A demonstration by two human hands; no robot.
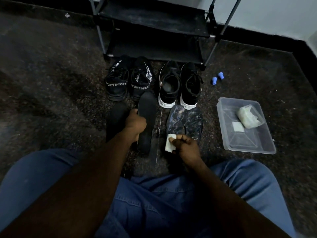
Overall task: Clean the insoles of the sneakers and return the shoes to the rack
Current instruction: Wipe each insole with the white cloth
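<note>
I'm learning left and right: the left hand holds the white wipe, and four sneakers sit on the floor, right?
Wrong hand. In the head view the right hand holds the white wipe; the left hand grips a black insole. Four sneakers do sit on the floor.

Four black sneakers (169,85), four insoles (147,117), one shoe rack (154,19), one clear tub (248,143), two blue pieces (217,78), one white wipe (169,146)

There is one camera only, worn on the person's head and tipped forward and down. It looks over the lap (154,203) close at the bottom edge, out across the dark floor (51,83) to the shoe rack (154,19) against the wall (257,14) at the top. The wide lens bends the edges.
</note>
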